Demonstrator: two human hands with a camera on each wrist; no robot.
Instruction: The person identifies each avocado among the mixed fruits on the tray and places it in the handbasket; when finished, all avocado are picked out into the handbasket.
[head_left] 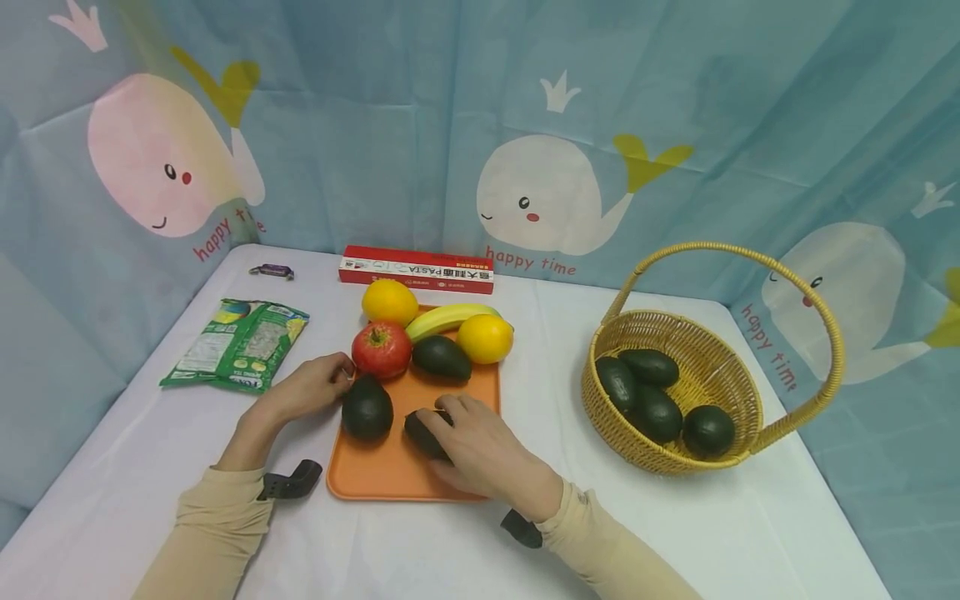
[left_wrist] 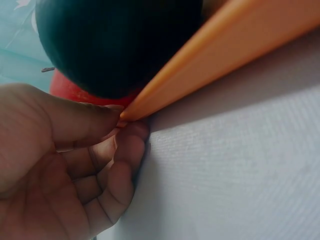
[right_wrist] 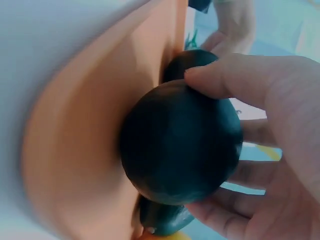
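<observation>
My left hand [head_left: 309, 388] pinches the left rim of the orange tray [head_left: 375, 473] between thumb and fingers; the left wrist view shows the thumb on top and fingertips beneath. Over the tray's front half, my right hand [head_left: 483, 450] grips a dark green avocado [right_wrist: 182, 145], fingers and thumb spread around it. A second avocado [head_left: 367, 408] sits at the tray's left side, near my left hand. Behind them lies a third avocado [head_left: 442, 358], beside a red pomegranate-like fruit [head_left: 382, 350]. A banana [head_left: 450, 318] and two yellow, lemon-like fruits [head_left: 485, 338] occupy the back of the tray.
To the right stands a wicker basket [head_left: 630, 437] with a tall handle, holding several avocados [head_left: 655, 414]. A green snack bag [head_left: 238, 346] lies left of the tray. Farther back are a purple-wrapped candy [head_left: 272, 271] and a red pasta box [head_left: 416, 268], before a blue curtain [head_left: 360, 167].
</observation>
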